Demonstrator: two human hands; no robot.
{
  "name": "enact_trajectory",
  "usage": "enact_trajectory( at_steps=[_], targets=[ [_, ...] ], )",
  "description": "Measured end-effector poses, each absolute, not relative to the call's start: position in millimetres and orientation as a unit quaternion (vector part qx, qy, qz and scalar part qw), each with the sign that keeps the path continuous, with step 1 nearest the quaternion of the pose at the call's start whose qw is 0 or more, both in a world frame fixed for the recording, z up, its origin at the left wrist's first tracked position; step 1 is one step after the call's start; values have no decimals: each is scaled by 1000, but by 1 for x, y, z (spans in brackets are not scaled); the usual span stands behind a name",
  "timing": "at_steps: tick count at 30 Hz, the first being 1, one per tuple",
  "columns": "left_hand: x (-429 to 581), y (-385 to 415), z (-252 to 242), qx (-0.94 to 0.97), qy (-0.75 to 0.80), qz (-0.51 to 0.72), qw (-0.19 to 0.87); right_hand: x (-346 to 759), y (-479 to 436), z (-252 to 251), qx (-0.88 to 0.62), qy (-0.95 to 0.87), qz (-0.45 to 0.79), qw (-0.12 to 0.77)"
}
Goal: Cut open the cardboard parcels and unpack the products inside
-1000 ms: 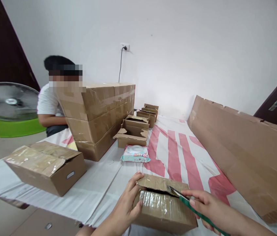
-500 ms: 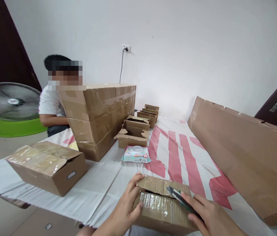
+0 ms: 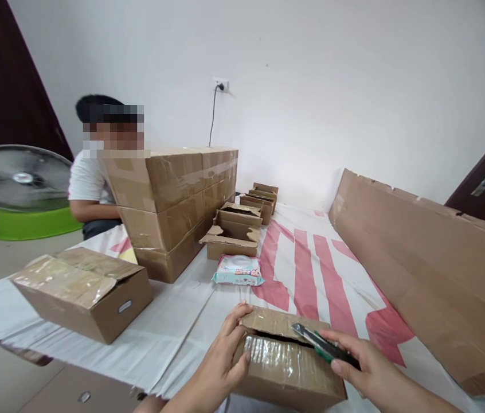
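Observation:
A taped cardboard box lies on the covered table at the bottom centre, with a dark gap along its top between two flaps. My left hand grips the left end of this box, fingers over the far edge and thumb on the near flap. In my right hand is a green and black utility knife. Its blade points left and lies over the far flap, by the gap. Whether the blade touches the cardboard cannot be made out. Beyond the box sits a pack of wipes.
Another taped box stands at the left. Stacked boxes rise behind it, beside a seated person. Open boxes line the middle. A large cardboard sheet leans along the right; a fan is far left.
My right hand and the knife have shifted slightly right and the knife has turned, showing more of its green handle. My left hand stays on the box.

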State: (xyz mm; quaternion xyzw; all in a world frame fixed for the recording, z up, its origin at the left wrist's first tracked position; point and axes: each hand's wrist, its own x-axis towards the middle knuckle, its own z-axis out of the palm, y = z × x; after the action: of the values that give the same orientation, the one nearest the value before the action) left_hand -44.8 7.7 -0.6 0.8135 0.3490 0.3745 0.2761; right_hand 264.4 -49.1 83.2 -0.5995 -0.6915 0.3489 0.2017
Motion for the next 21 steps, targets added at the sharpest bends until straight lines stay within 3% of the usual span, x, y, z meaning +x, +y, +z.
enact_trajectory(
  at_steps=[2,5,11,13,17,21],
  targets=[
    [-45,8,-2,815,348,373,276,263,-48,80,-614,-624,440,200],
    [-46,8,-5,817,346,372,273,267,-49,68,-610,-628,433,214],
    [-46,9,-7,812,344,387,271,315,-46,19,-676,-658,123,308],
    [-45,10,-9,813,340,389,270,336,-46,-9,-731,-620,66,277],
    [-45,12,-15,811,340,389,273,362,-52,-65,-753,-631,114,152],
    [-44,13,-16,810,336,396,273,356,-51,-64,-720,-684,52,108]
  ],
)
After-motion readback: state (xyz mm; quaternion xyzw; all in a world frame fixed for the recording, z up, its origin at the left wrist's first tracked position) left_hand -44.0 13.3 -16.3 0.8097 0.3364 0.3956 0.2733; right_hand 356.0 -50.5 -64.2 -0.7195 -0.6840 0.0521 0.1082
